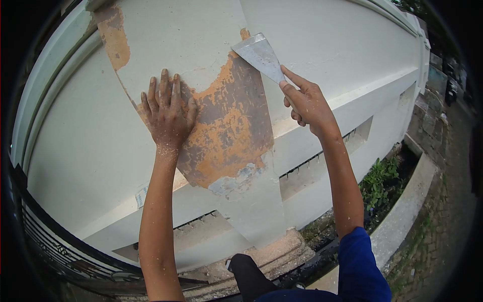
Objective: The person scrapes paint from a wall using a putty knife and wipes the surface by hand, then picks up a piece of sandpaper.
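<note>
Head view: a white wall [85, 146] fills most of the frame, curved by the lens. On a raised flat pillar of it, at the centre, lies a big patch [231, 126] where the paint is gone, showing orange and grey-brown beneath.

The left hand [168, 113] lies flat on the wall at the patch's 9 o'clock edge. The palm is pressed down and the fingers are wide, only slightly apart, pointing to 12 o'clock. It holds nothing. White dust speckles the wrist and forearm.

The right hand [307, 103] is at 3 o'clock of the patch, closed round the handle of a scraper [259, 55], with the index finger stretched along its neck. The handle itself is hidden in the fist. The broad metal blade runs up toward 11 o'clock from the hand. Its far edge meets the wall at the top of the patch, at about 1 o'clock from the patch's middle, just under a small orange spot. The two hands are well apart, with the patch between them.

A smaller bare strip [115, 40] of orange shows at 11 o'clock of the left hand, on the pillar's edge.

At 5 o'clock of the right hand, the arm ends in a blue sleeve [359, 267]. Green plants [380, 178] grow at the foot of the wall at 4 o'clock, beside a pale curb [402, 216]. A dark railing [60, 246] curves along the frame at 7 o'clock.
</note>
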Available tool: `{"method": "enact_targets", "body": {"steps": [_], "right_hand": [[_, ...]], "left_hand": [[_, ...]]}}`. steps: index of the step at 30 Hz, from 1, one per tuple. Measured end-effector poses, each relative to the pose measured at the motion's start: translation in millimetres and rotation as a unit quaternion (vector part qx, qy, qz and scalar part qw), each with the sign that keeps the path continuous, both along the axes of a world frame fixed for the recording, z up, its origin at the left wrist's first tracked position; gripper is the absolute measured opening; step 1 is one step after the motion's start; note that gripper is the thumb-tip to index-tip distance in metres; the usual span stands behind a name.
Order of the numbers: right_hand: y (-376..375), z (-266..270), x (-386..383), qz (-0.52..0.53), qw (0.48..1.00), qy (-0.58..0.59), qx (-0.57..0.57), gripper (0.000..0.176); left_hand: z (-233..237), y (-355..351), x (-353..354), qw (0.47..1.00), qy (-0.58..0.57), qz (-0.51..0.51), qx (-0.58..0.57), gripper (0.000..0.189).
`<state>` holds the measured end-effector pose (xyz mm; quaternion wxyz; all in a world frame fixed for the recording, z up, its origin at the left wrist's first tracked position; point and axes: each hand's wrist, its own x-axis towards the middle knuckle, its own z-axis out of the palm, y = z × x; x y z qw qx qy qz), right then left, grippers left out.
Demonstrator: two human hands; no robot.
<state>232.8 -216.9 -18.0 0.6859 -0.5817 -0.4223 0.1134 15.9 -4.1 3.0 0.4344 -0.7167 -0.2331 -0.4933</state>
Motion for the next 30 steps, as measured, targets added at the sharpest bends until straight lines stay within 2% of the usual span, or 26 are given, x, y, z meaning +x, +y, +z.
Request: {"method": "enact_targets", "body": {"steps": [5, 14, 17, 20, 23, 30], "right_hand": [[-11, 1, -1, -0.015, 0.999, -0.020, -0.025, 0.051], [-11, -1, -2, 0.011, 1.000, 0.008, -0.014, 0.050], [5, 8, -9, 0.012, 1.000, 0.005, 0.025, 0.051], [-7, 8, -9, 0.009, 1.000, 0.013, 0.001, 0.051], [-5, -9, -4, 0.005, 1.000, -0.008, 0.006, 0.052], [-2, -11, -9, 0.002, 0.999, -0.028, 0.031, 0.053]], "left_hand": [[1, 0, 0, 1.000, -0.004, -0.003, 0.002, 0.059], [2, 1, 1, 1.000, -0.007, 0.002, 0.005, 0.059], [0, 0, 1, 1.000, -0.002, 0.003, 0.006, 0.059], [1, -1, 1, 1.000, -0.001, 0.008, 0.002, 0.060], [1, 1, 1, 1.000, -0.008, 0.002, 0.005, 0.060], [0, -1, 1, 1.000, -0.004, -0.013, 0.008, 0.057]]}}
